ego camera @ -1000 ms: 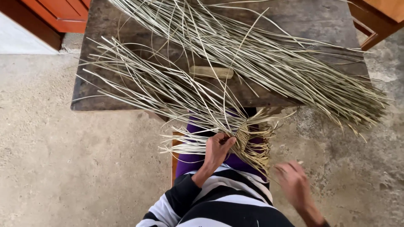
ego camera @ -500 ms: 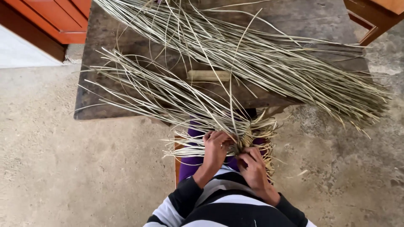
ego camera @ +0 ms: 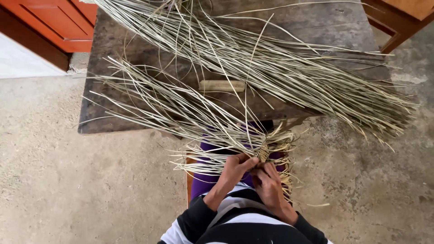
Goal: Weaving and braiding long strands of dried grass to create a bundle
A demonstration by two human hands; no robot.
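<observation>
Both hands meet over the person's lap: the left hand (ego camera: 235,169) and right hand (ego camera: 267,183) pinch the woven end of a bundle of pale straw strips (ego camera: 253,147), which fans out onto the dark wooden desk (ego camera: 316,27).

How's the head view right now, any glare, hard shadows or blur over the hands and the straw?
Head view: soft, even daylight with no glare; faint shadows only under the straw strands on the dark wooden table. The left hand and right hand look sharp, without motion blur. Where the strands bunch at the fingers, single ones are hard to separate. Table edges bow slightly from the wide lens.
</observation>
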